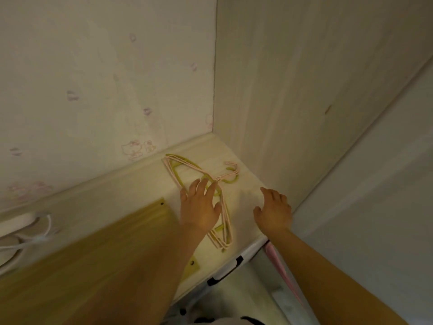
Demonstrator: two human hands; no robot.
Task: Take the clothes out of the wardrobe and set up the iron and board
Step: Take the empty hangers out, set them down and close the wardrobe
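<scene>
A stack of pink and green hangers (199, 184) lay on a pale shelf (248, 200). The left hand (200, 208) rested on them, fingers spread. The right hand (274, 211) hovered nearby, fingers relaxed, holding nothing.

No legible text (anywhere)

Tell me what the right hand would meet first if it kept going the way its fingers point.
Probably bare shelf, then the wardrobe's side panel. The right hand points up-left, clear of the hangers; depth is unclear.
</scene>
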